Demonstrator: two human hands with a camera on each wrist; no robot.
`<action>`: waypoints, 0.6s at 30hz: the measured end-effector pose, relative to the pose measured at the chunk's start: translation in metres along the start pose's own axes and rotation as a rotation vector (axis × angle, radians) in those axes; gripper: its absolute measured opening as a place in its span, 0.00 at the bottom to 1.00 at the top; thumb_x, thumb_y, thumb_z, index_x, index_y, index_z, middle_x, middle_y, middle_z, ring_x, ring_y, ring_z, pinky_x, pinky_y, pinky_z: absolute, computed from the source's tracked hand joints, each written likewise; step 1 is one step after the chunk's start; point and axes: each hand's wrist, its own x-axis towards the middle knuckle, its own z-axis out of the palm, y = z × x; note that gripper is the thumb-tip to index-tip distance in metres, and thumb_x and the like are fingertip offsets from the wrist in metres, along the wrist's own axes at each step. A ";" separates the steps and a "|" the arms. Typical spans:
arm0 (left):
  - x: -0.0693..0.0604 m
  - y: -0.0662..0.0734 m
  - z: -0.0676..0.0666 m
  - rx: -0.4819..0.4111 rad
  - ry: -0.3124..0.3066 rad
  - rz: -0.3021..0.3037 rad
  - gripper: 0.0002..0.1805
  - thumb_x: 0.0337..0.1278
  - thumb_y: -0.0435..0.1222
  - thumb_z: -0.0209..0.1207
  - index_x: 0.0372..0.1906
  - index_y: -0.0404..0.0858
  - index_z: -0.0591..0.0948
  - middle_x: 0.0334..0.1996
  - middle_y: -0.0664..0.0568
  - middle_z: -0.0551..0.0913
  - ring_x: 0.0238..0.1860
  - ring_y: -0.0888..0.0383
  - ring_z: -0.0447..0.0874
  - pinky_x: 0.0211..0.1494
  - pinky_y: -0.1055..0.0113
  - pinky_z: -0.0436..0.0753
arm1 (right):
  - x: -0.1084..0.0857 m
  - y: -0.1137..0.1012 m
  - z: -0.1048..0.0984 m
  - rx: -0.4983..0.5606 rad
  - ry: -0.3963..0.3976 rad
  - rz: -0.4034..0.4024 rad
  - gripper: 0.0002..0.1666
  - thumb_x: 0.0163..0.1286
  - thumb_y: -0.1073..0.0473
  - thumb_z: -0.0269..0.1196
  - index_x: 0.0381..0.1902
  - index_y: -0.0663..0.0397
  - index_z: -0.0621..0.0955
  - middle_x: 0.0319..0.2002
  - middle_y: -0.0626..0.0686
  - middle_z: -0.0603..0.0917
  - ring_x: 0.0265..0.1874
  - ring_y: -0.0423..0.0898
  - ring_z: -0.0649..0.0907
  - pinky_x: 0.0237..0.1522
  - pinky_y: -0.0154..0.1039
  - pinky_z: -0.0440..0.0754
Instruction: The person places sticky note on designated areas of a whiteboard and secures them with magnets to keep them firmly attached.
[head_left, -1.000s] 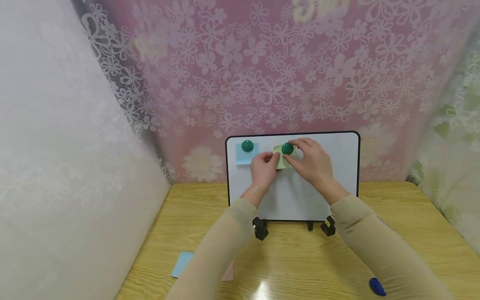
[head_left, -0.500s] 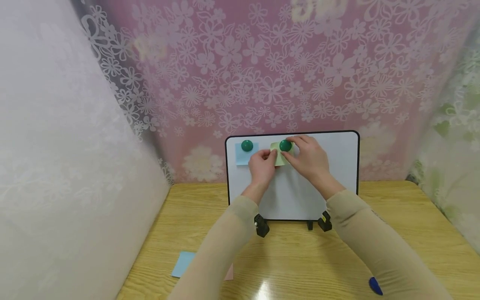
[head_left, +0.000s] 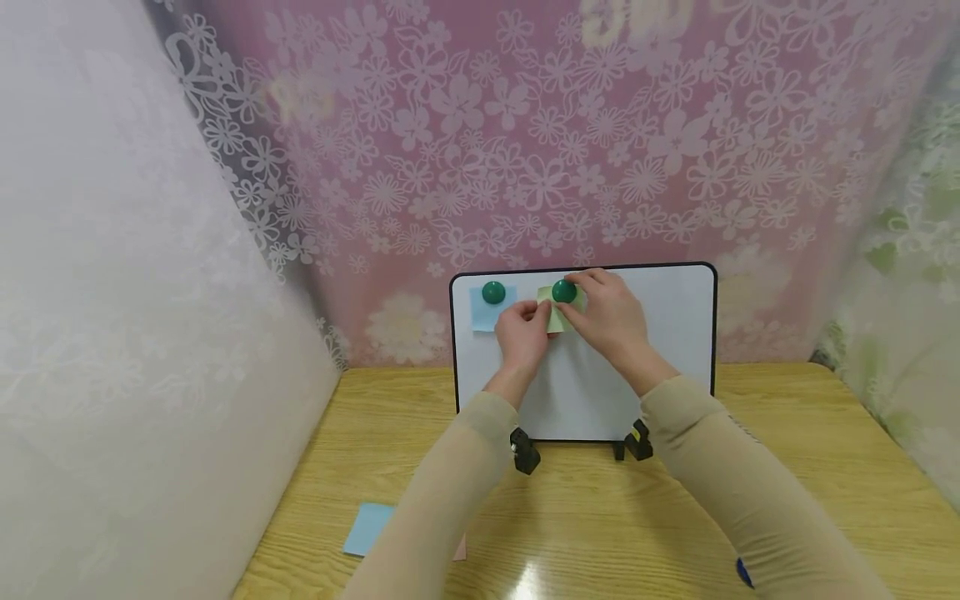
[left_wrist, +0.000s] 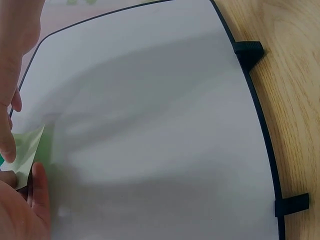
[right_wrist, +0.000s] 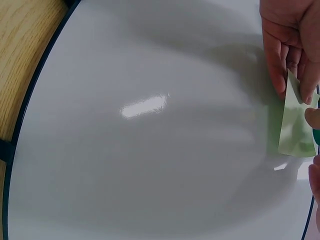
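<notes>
The left hand (head_left: 522,337) pinched a pale-green note (head_left: 559,322), the right hand (head_left: 612,317) a magnet (head_left: 564,291). Sleeves (head_left: 438,487) mostly hid pink paper (head_left: 461,549) and a blue object (head_left: 743,572).

I'm at a screened-in tabletop, set up like a small desk; whether it belongs to a home or an office I can't tell. A pink sheet (head_left: 457,175) printed with white flowers rises behind the wood-grain table (head_left: 375,433), a pale panel (head_left: 150,333) closes off my left, and a leafy, light-coloured panel (head_left: 900,275) my right (it has something of a bedroom curtain about it). The desk feel comes from the little whiteboard (head_left: 682,333) standing on black feet (head_left: 618,451), with its paper notes (head_left: 487,317) and round green magnets (head_left: 493,292).
</notes>
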 end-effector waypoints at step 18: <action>0.001 0.000 0.000 0.011 0.003 -0.019 0.14 0.76 0.40 0.67 0.50 0.31 0.89 0.35 0.52 0.88 0.26 0.60 0.86 0.34 0.67 0.89 | 0.002 -0.009 -0.001 -0.030 -0.039 0.063 0.26 0.68 0.55 0.78 0.61 0.59 0.86 0.59 0.61 0.84 0.62 0.62 0.80 0.56 0.60 0.85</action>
